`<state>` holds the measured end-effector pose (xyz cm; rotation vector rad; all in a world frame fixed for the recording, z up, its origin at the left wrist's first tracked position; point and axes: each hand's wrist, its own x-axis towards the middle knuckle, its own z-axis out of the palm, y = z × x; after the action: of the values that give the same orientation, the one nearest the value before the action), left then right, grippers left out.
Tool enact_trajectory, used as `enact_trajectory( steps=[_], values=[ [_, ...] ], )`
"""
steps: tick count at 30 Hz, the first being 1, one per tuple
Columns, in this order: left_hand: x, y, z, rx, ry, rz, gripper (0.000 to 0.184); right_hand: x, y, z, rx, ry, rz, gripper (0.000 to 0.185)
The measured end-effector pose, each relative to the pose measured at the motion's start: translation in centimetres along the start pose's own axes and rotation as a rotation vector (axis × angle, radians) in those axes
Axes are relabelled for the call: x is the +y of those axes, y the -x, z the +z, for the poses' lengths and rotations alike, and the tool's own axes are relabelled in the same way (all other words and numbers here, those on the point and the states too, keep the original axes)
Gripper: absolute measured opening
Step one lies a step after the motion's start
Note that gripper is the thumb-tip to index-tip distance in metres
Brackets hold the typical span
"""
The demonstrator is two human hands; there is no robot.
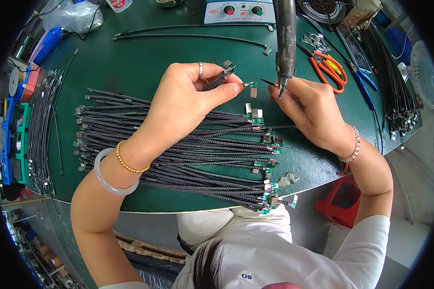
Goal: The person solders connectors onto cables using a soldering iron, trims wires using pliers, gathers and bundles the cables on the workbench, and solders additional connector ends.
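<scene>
My left hand (pixel 190 91) is closed on a black braided cable (pixel 214 82). A metal connector shows above its fingers, and a small green circuit board (pixel 250 85) with a metal plug sticks out past the thumb tip. Pinched in my right hand (pixel 316 108) is a thin dark pointed tool (pixel 267 81), its tip directed toward that board; its exact kind is unclear. The soldering iron (pixel 285 53) comes down from the top, its tip (pixel 279 94) in front of my right fingers. Under my left forearm lie many braided cables (pixel 202 166) with green board ends.
Orange-handled pliers (pixel 330 74) and blue-handled cutters (pixel 364 86) lie right, near loose metal plugs (pixel 316 42). A soldering machine (pixel 239 10) stands at the back beyond two cables (pixel 193 35). More cable bundles lie left (pixel 44 130) and right (pixel 388 82). A red stool (pixel 340 202) is below.
</scene>
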<state>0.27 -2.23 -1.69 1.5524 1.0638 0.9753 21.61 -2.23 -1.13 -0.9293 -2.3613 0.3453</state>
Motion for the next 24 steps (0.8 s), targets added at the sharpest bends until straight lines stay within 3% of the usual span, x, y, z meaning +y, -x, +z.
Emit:
enact_trajectory(
  steps=[1, 3, 4, 6, 10, 13, 15, 19, 24],
  values=[
    [0.0, 0.0, 0.0, 0.008, 0.006, -0.001, 0.013, -0.2, -0.1, -0.2, 0.0, 0.001, 0.001, 0.015],
    [-0.2, 0.0, -0.1, 0.006, -0.03, 0.015, 0.013, -0.9, -0.3, -0.7, -0.133, -0.193, 0.357, 0.018],
    [-0.3, 0.0, -0.1, 0.004, -0.067, 0.031, 0.013, -0.9, -0.4, -0.7, -0.13, -0.192, 0.359, 0.018],
    [-0.4, 0.1, 0.1, 0.01, -0.06, 0.074, 0.013, -0.7, -0.9, -0.7, -0.189, -0.721, 0.628, 0.022],
    [0.1, 0.3, 0.5, 0.029, -0.067, 0.113, 0.013, -0.2, -1.0, -0.2, -0.185, -0.945, 0.683, 0.025],
    [0.0, 0.2, 0.2, 0.05, -0.139, 0.151, 0.012, -0.2, -0.8, -0.1, -0.097, -0.823, 0.578, 0.02],
    [0.1, 0.2, 0.3, 0.079, -0.158, 0.187, 0.011, -0.1, -0.2, -0.3, -0.041, -0.037, 0.147, 0.014],
    [0.4, 0.3, 0.2, 0.057, -0.226, 0.212, 0.006, -0.1, 0.1, 0.0, 0.021, 0.085, -0.012, 0.01],
    [0.0, 0.3, 0.4, 0.091, -0.178, 0.283, 0.009, -0.1, 0.2, 0.1, 0.01, 0.141, -0.027, 0.009]
  ],
)
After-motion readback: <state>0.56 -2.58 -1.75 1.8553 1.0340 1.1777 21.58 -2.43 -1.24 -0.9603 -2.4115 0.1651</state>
